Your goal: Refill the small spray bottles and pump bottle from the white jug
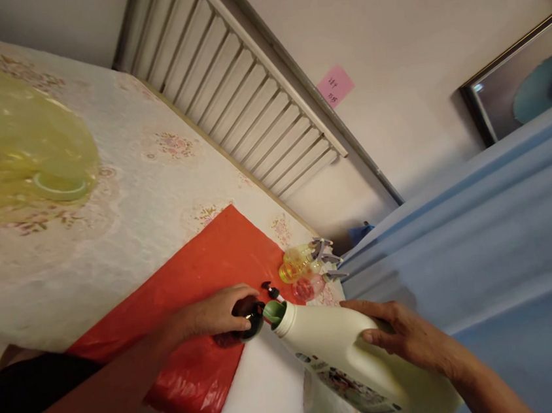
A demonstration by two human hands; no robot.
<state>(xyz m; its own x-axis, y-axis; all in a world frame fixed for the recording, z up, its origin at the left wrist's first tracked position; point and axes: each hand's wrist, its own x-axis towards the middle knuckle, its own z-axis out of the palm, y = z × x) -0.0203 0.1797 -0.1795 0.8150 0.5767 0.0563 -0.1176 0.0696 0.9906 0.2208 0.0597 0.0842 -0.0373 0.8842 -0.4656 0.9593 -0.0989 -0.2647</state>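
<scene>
My left hand (230, 311) is closed round a small dark bottle (253, 324) over the red sheet. Its mouth faces the green spout (275, 312) of a large pale jug (336, 331). The jug lies tilted with its neck toward the bottle; whether liquid runs between them I cannot tell. My right hand (402, 334) grips the jug from above, thumb and fingers on its upper side, and the handle is partly hidden. Just behind the two openings is a black pump head (270, 290). Its lower part is hard to make out.
Yellow spray bottles (294, 267) and a pink one (307, 288) stand at the far edge of the red plastic sheet (202, 253). White foam-like block (261, 392) below. Yellow plastic bag (13, 142) at left on the floral cloth (152, 200). Blue curtain (505, 228) at right.
</scene>
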